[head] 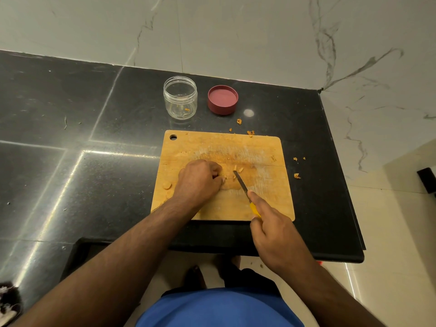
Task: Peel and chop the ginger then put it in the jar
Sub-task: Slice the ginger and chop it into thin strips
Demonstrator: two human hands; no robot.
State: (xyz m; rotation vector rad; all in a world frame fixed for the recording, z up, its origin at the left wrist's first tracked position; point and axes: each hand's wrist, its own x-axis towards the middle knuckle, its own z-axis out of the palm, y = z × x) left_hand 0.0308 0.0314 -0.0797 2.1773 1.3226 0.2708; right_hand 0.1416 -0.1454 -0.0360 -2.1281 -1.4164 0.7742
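Left hand [200, 178] curled, fingertips pinching down a small piece of ginger on the chopping board [271, 199]; most of the piece hidden under the fingers. Right hand [271, 230] grips the yellow-handled knife [243, 185], forefinger along the blade, tip down among thin ginger slivers [238, 172]. One round ginger slice [167, 185] lies uncut at the board's left edge. Peel scraps [296, 175] on the dark surface [70, 138]. Jar [180, 97] open, nearly empty, one or two bits inside; red lid [223, 99] just beside it. Judgement: peeling done, chopping mid-way, transfer barely started.
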